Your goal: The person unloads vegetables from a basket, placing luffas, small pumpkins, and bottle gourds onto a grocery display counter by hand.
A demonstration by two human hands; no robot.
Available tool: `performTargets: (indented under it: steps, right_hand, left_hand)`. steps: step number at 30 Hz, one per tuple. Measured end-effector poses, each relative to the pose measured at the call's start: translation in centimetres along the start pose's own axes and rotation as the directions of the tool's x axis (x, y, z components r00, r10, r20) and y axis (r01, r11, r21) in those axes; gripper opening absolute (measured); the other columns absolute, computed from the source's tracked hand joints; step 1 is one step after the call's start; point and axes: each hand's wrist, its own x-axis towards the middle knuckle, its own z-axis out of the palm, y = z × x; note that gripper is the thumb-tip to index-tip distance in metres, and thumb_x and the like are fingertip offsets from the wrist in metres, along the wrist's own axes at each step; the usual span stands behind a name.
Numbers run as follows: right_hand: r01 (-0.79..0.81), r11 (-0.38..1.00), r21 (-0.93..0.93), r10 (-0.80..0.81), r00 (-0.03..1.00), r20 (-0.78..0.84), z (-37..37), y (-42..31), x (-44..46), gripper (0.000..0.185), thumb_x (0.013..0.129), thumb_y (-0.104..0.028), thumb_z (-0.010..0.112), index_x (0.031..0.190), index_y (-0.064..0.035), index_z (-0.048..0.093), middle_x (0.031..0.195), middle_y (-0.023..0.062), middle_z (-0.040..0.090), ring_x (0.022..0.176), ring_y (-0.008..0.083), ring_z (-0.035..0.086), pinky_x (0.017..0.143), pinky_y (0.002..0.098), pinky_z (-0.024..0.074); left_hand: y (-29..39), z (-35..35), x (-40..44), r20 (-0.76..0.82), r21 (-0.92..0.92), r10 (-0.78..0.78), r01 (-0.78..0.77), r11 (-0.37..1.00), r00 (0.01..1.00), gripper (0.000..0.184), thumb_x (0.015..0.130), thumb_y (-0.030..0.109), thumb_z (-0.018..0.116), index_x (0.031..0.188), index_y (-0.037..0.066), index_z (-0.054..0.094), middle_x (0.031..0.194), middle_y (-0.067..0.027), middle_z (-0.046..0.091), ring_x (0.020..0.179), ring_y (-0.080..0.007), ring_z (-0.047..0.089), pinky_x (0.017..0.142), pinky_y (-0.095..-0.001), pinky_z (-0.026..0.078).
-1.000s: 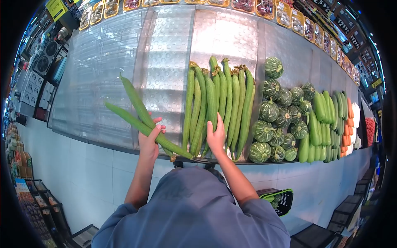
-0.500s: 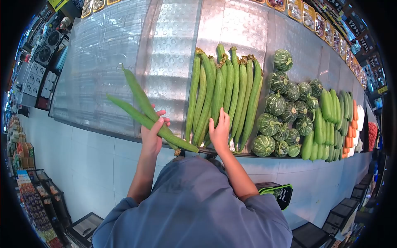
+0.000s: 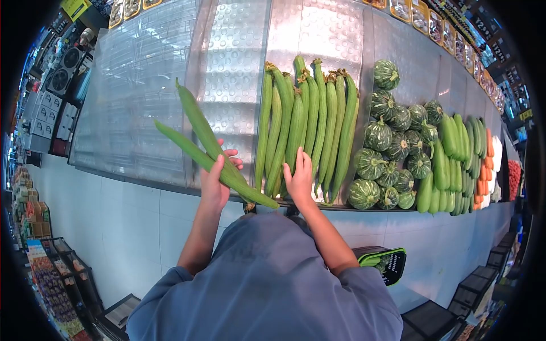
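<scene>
Two long green gourds (image 3: 193, 152) cross in my left hand (image 3: 219, 179), whose thumb lies over them and whose fingers come round from beneath. Their far ends point up and left over the metal shelf. My right hand (image 3: 300, 179) rests at the near end of a row of long green gourds (image 3: 311, 119), its fingers extended and touching or just over one of them. Nothing is gripped in it. The row lies side by side, with brown dried tips at the far end.
Right of the gourds sit striped round squashes (image 3: 378, 135), light green squashes (image 3: 441, 170), carrots (image 3: 487, 165) and white vegetables. Packaged trays (image 3: 421, 17) line the far edge. A black basket with a green rim (image 3: 398, 252) stands below the shelf's front edge (image 3: 347, 208).
My left hand has shifted slightly right with the two gourds, their far ends tilting further up. My right hand stays near the row's front end. The camera view has shifted.
</scene>
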Motion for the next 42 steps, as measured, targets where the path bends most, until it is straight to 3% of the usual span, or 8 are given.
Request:
performTargets:
  steps: [8, 13, 22, 24, 29, 32, 34, 42]
  right_hand:
    - [0.047, 0.992, 0.12, -0.041, 0.998, -0.052, -4.1, -5.4, 0.4, 0.053, 0.095, -0.012, 0.068, 0.142, 0.0038, 0.052, 0.14, 0.0205, 0.053, 0.13, 0.0344, 0.051, 0.111, 0.0431, 0.0397]
    - [-0.712, 0.272, 0.648, -0.105, 0.647, 0.755, -6.1, -9.3, 0.3, 0.047, 0.106, -0.028, 0.061, 0.142, 0.0026, 0.054, 0.122, 0.0091, 0.066, 0.111, 0.0163, 0.063, 0.098, 0.0327, 0.0488]
    - [-0.607, 0.339, 0.719, -0.052, 0.751, 0.658, -10.1, -6.5, -1.5, 0.054, 0.095, -0.018, 0.077, 0.14, 0.0024, 0.055, 0.118, 0.0068, 0.066, 0.104, 0.0165, 0.062, 0.093, 0.0301, 0.0494]
    - [-0.176, 0.733, 0.657, -0.197, 0.87, 0.452, -11.2, -5.9, -1.1, 0.055, 0.087, -0.013, 0.083, 0.134, 0.0008, 0.058, 0.115, 0.0098, 0.066, 0.104, 0.0206, 0.063, 0.093, 0.0314, 0.0493]
    - [-0.197, 0.782, 0.591, -0.105, 0.894, 0.436, -13.2, -6.4, -2.0, 0.054, 0.083, -0.009, 0.085, 0.129, -0.0013, 0.058, 0.113, 0.0107, 0.065, 0.105, 0.0212, 0.063, 0.092, 0.032, 0.0499]
    - [-0.403, 0.624, 0.67, -0.109, 0.803, 0.585, -14.3, -6.3, -1.0, 0.055, 0.089, -0.007, 0.079, 0.138, -0.0003, 0.054, 0.117, 0.0127, 0.067, 0.105, 0.0218, 0.066, 0.089, 0.0332, 0.0527]
    - [-0.823, 0.278, 0.496, -0.301, 0.416, 0.858, -15.4, -4.7, 0.0, 0.061, 0.095, -0.014, 0.075, 0.146, 0.0034, 0.046, 0.119, 0.0197, 0.068, 0.098, 0.0262, 0.071, 0.083, 0.0355, 0.058]
    - [-0.888, -0.106, 0.447, -0.436, 0.446, 0.782, -17.3, -3.8, 0.9, 0.064, 0.102, -0.028, 0.063, 0.15, 0.0073, 0.04, 0.11, 0.0305, 0.069, 0.07, 0.0299, 0.074, 0.053, 0.0338, 0.0609]
  left_hand:
    - [0.3, 0.4, -0.5, 0.051, -0.073, -0.021, 0.025, 0.997, 0.998, 0.054, 0.107, 0.024, 0.053, 0.154, 0.005, 0.034, 0.137, -0.0217, 0.057, 0.119, -0.0312, 0.063, 0.101, -0.0502, 0.054]
    - [1.1, 2.8, -1.0, 0.306, -0.282, 0.02, 0.071, 0.957, 0.952, 0.066, 0.103, 0.019, 0.062, 0.159, 0.011, 0.027, 0.155, -0.0226, 0.044, 0.149, -0.0402, 0.037, 0.123, -0.0629, 0.03]
    - [6.2, 3.4, 0.4, 0.353, -0.233, 0.142, -0.06, 0.971, 0.925, 0.077, 0.104, 0.032, 0.061, 0.164, 0.013, 0.016, 0.158, -0.0248, 0.037, 0.142, -0.0437, 0.046, 0.113, -0.0604, 0.046]
    - [6.8, 2.9, 0.9, 0.336, -0.19, 0.177, -0.118, 0.975, 0.925, 0.077, 0.104, 0.036, 0.06, 0.163, 0.013, 0.018, 0.156, -0.0251, 0.04, 0.137, -0.0441, 0.051, 0.108, -0.0597, 0.051]
    - [6.8, 2.8, 1.2, 0.323, -0.167, 0.17, -0.121, 0.979, 0.931, 0.068, 0.102, 0.04, 0.062, 0.157, 0.016, 0.029, 0.146, -0.0229, 0.05, 0.124, -0.044, 0.062, 0.1, -0.0658, 0.055]
    - [6.8, 3.4, 1.2, 0.298, -0.148, 0.167, -0.128, 0.981, 0.94, 0.065, 0.102, 0.04, 0.063, 0.155, 0.017, 0.032, 0.145, -0.0211, 0.051, 0.123, -0.0431, 0.063, 0.099, -0.0648, 0.056]
    - [6.8, 3.6, 1.8, 0.318, -0.162, 0.149, -0.101, 0.982, 0.936, 0.064, 0.103, 0.04, 0.062, 0.155, 0.017, 0.033, 0.145, -0.0193, 0.051, 0.123, -0.0417, 0.063, 0.099, -0.064, 0.056]
    - [5.5, 3.4, 3.6, 0.371, -0.234, 0.123, -0.036, 0.971, 0.92, 0.058, 0.107, 0.041, 0.053, 0.158, 0.022, 0.032, 0.155, -0.011, 0.046, 0.133, -0.0352, 0.057, 0.104, -0.0618, 0.054]
